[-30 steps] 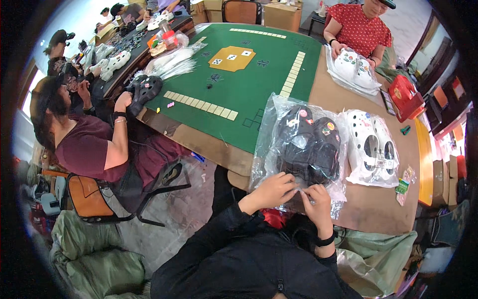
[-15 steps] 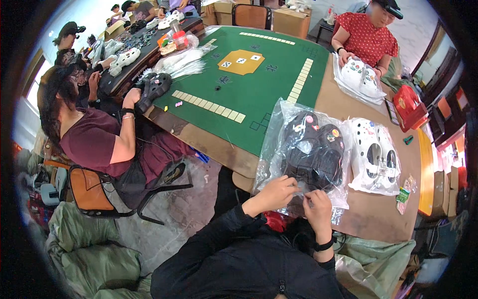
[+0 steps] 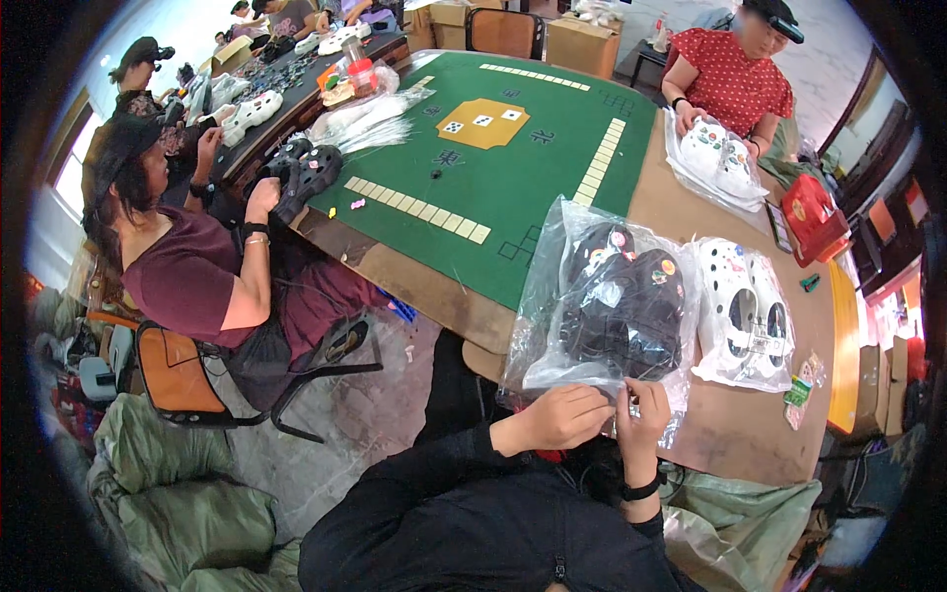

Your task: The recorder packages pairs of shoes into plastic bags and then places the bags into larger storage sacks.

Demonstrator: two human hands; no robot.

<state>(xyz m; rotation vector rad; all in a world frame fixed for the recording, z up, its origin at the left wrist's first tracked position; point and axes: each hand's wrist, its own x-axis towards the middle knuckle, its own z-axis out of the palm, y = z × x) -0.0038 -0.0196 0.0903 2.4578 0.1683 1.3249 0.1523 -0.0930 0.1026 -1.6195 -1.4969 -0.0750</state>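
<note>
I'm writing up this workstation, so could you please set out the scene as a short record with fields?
Left hand: pinching at the near end of a clear plastic bag
Right hand: at the same end, close beside the left
Bag contents: black clogs with colourful charms
To their right: white clogs in another clear bag
Surface: brown table, partly under a green printed mat
Far right corner: co-worker in a red patterned top, handling bagged white footwear

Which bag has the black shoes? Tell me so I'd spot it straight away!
Find the brown table with the green mat. At its near edge, a left hand and right hand hold a clear bag. Its clogs are black; the bagged pair to its right is white.
</note>
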